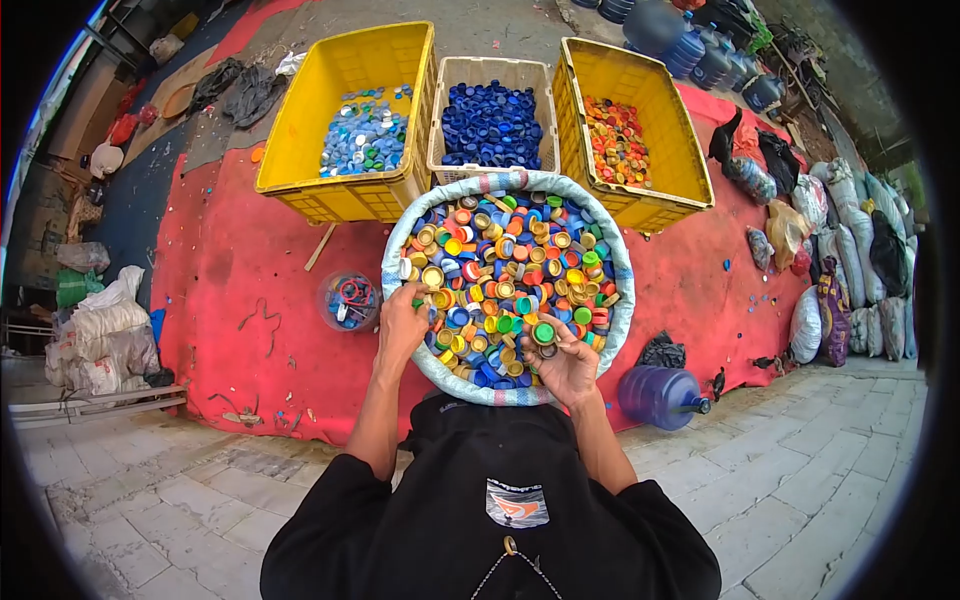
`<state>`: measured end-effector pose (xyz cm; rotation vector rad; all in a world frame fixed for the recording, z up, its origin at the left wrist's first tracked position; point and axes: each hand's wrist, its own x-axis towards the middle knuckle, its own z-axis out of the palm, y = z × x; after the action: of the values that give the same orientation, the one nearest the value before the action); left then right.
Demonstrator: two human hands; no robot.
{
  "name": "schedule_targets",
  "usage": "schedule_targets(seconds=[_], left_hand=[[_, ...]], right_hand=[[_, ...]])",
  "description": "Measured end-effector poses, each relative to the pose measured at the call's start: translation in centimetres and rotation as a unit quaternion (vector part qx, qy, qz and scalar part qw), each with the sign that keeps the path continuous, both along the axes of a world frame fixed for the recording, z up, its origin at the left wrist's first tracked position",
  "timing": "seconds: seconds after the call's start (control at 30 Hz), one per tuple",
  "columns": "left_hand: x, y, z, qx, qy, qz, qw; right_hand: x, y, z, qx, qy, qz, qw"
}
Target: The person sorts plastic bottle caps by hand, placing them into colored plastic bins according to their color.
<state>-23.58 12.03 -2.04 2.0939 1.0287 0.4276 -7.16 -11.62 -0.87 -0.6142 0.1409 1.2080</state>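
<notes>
Red mat (240, 300), widest. Nearest body: round basin (622, 290), full of mixed caps (500, 250). Just beyond: left yellow bin (340, 200), mostly light-blue caps (360, 140); right yellow bin (625, 72), red-orange caps (615, 140); between them, white bin (495, 71), dark-blue caps (490, 120). Right of basin: jug (655, 395), on side. Left hand (402, 318) at basin's left, fingers bent among caps; grip hidden, cannot tell. Right hand (566, 368) over basin, part-curled, green cap (543, 332) held at fingertips.
</notes>
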Motion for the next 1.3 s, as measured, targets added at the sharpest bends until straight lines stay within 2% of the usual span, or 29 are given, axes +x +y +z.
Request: schedule_targets(seconds=[0.03, 0.27, 0.4, 0.43, 0.6, 0.8, 0.93, 1.03, 1.13, 1.23, 1.3], left_hand=[[-0.2, -0.2, 0.6, 0.005, 0.028, -0.010, 1.000], [-1.5, -1.4, 2.0, 0.032, 0.039, -0.016, 0.999], [-1.9, -2.6, 1.5, -0.033, 0.049, -0.113, 0.992], [-1.9, -3.1, 1.7, -0.019, 0.080, -0.125, 0.989], [-1.2, -4.9, 2.4, 0.021, 0.133, -0.105, 0.985], [-0.8, -4.9, 1.7, 0.037, 0.145, -0.119, 0.982], [-0.7, -4.7, 1.7, 0.041, 0.141, -0.125, 0.981], [-0.5, -4.7, 2.2, 0.025, 0.054, -0.084, 0.995], [0.5, -4.3, 2.6, -0.003, -0.067, -0.125, 0.990], [2.2, -5.6, 6.0, -0.185, -0.056, -0.117, 0.974], [3.0, -6.4, 5.9, -0.129, -0.086, -0.144, 0.977]], right_hand=[[0.0, 0.1, 0.0, 0.003, 0.006, 0.007, 1.000], [0.4, 1.1, 0.2, 0.012, -0.002, 0.017, 1.000], [0.5, 1.8, 0.6, 0.017, 0.003, 0.030, 0.999], [0.5, 1.9, 0.8, 0.020, 0.004, 0.032, 0.999], [0.2, 2.2, 0.8, 0.034, 0.014, 0.039, 0.999], [-0.2, 2.6, 1.2, -0.039, -0.097, 0.070, 0.992], [-0.5, 2.9, 1.7, -0.058, -0.128, 0.099, 0.985], [-0.5, 2.7, 1.9, -0.070, -0.149, 0.112, 0.980], [-0.6, 2.7, 1.5, -0.072, -0.180, 0.129, 0.972], [-0.6, 2.8, 0.9, -0.078, -0.232, 0.145, 0.959], [-0.9, 3.0, 1.0, -0.082, -0.264, 0.152, 0.949]])
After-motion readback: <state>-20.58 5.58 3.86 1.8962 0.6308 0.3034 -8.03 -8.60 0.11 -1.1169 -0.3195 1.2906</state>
